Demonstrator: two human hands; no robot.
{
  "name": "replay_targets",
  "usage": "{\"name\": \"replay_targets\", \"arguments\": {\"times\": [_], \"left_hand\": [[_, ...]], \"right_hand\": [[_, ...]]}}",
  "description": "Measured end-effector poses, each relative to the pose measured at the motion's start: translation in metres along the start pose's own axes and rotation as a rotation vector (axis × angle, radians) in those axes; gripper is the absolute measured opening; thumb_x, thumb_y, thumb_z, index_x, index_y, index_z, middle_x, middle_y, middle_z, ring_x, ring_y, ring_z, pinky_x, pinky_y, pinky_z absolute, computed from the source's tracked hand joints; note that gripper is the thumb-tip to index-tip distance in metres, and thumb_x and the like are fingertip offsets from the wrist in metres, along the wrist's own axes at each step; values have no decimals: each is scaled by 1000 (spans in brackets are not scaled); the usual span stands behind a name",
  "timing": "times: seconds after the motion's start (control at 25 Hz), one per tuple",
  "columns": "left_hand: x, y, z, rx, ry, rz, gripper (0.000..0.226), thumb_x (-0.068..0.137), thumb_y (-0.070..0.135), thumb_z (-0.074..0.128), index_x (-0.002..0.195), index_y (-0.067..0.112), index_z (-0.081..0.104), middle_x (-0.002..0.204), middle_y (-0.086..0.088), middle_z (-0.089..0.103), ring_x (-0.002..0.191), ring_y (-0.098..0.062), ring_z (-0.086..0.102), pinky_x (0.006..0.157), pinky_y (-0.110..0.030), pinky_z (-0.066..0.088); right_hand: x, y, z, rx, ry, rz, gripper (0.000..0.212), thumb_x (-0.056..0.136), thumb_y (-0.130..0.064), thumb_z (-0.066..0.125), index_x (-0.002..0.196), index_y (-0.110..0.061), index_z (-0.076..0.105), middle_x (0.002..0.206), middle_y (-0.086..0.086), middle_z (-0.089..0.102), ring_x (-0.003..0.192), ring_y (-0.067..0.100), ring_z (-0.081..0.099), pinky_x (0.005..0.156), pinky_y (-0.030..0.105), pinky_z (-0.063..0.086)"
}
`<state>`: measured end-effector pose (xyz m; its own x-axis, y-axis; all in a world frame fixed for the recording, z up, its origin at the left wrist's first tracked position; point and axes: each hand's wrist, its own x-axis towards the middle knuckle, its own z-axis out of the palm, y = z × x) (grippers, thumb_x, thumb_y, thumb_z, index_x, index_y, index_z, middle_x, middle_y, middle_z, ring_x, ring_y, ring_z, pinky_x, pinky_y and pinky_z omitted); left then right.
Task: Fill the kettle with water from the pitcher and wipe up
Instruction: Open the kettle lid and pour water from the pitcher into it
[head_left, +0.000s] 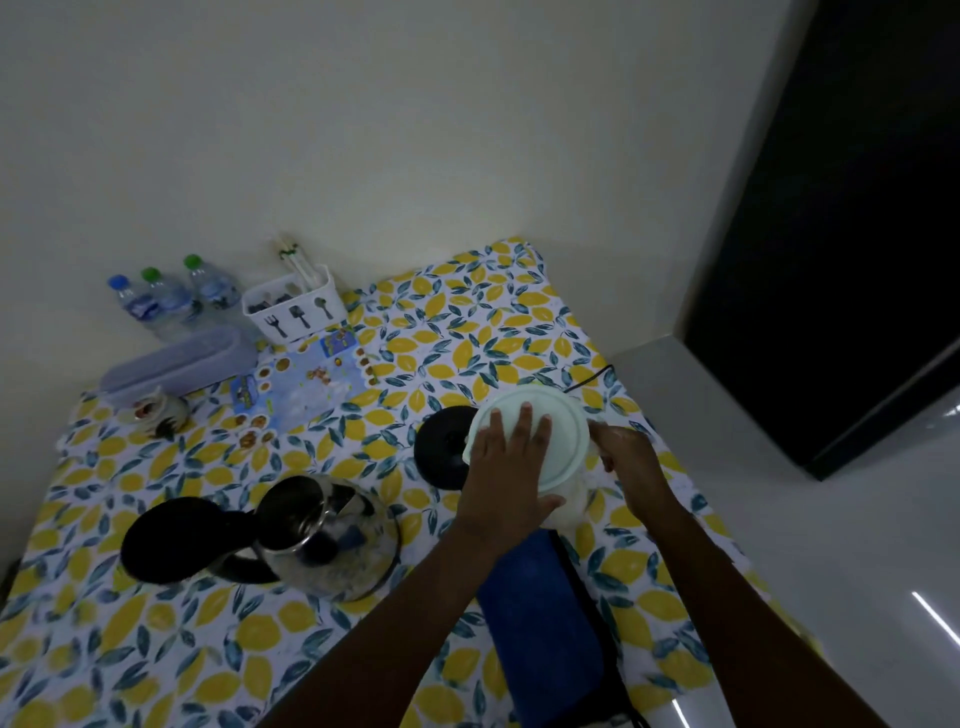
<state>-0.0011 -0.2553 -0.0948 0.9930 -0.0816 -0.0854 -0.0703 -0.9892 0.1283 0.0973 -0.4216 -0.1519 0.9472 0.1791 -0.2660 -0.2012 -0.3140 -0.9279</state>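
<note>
Two hands: both of yours are on the pitcher (540, 457), at the right side of the table (467, 312).
Left hand (511, 467): laid flat on the pitcher's pale lid (556, 415), fingers spread, thumb hooked over the near rim.
Right hand (626, 457): closed around the right side of the pitcher, where a handle would sit; the handle itself is hidden, so the exact grip cannot be told.
Pitcher: upright, white and translucent, lid on.
Blue cloth (540, 623): folded, just near of the pitcher, under your left wrist.
Black base (444, 447): round, just left of the pitcher, partly hidden behind it.
Kettle (332, 540): steel, left of the cloth and apart from the base, its black lid (166, 540) swung open to the left.
Far left: three water bottles (171, 299), a white cutlery holder (296, 304) and a lidded clear box (176, 364) along the wall.
</note>
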Motion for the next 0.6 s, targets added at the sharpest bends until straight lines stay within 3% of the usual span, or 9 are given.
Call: {"name": "replay_targets", "arguments": {"times": [0.12, 0.24, 0.32, 0.4, 0.48, 0.6], "left_hand": [[-34, -19, -11, -5, 79, -107, 96, 87, 62, 50, 153, 19, -4, 163, -12, -6, 147, -45, -4, 120, -56, 4], [-62, -41, -25, -9, 136, -209, 96, 87, 65, 46, 152, 19, -9, 163, -13, -8, 147, -46, -2, 119, -56, 7], [-79, -57, -34, -44, 181, -266, 96, 87, 66, 45, 152, 20, -9, 163, -13, -7, 147, -46, 0, 119, -56, 10], [-93, -71, -41, -91, 223, -307, 95, 88, 66, 44, 152, 21, -8, 163, -12, -6, 147, -46, 0, 119, -56, 10], [-105, -84, -45, -121, 266, -344, 93, 88, 66, 43, 152, 22, -7, 164, -12, -4, 147, -46, 1, 119, -55, 11], [-121, -98, -50, -205, 329, -388, 91, 88, 65, 44, 153, 21, -3, 164, -12, 0, 147, -46, 3, 119, -54, 12]], "right_hand": [[-13, -34, 29, 20, -94, 1, 26, 83, -47, 61, 65, -28, 64, 53, -15, 61, 51, -1, 55, 55, 20, 45], [-16, -73, 63, -30, -129, -21, 48, 80, -50, 68, 46, -25, 47, 36, -12, 44, 34, 1, 43, 39, 14, 36], [-20, -102, 87, -109, -132, -31, 57, 76, -51, 72, 43, -18, 39, 33, -5, 36, 28, 7, 35, 30, 14, 26], [-24, -127, 106, -163, -162, -48, 59, 76, -47, 74, 46, -8, 42, 43, 10, 43, 31, 11, 40, 29, 14, 25], [-34, -149, 121, -199, -228, -147, 57, 80, -44, 72, 48, -9, 40, 51, 15, 41, 41, 16, 40, 36, 18, 32], [-53, -175, 137, -234, -304, -249, 46, 83, -44, 69, 58, -15, 44, 55, 6, 41, 48, 16, 40, 52, 28, 34]]}}
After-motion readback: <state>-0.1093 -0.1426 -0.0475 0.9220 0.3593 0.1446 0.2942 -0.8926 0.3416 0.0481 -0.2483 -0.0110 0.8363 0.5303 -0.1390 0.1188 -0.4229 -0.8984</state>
